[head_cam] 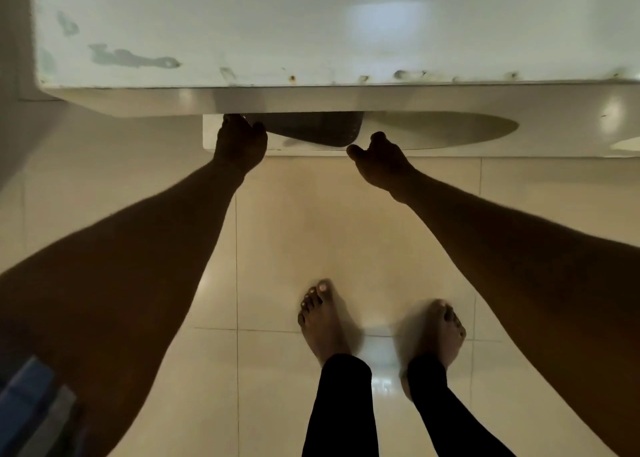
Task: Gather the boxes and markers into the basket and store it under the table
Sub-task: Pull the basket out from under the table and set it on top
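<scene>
Basket [313, 131] between both grips

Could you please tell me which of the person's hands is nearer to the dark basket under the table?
Left. The left hand touches the basket at its left rim, seemingly in a grip; the right hand sits just off its lower right corner, fingers curled, with a small gap.

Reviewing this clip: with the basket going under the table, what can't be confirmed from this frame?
Head view only:
- Basket contents: the table edge covers most of it, so no boxes or markers show.
- Left hand grip: fingertips reach the basket's edge under the tabletop, in shadow; hold unclear.
- Right hand: beside the basket's corner, contact unclear.
- Blue object at lower left: cut off by the frame, blurred.
</scene>
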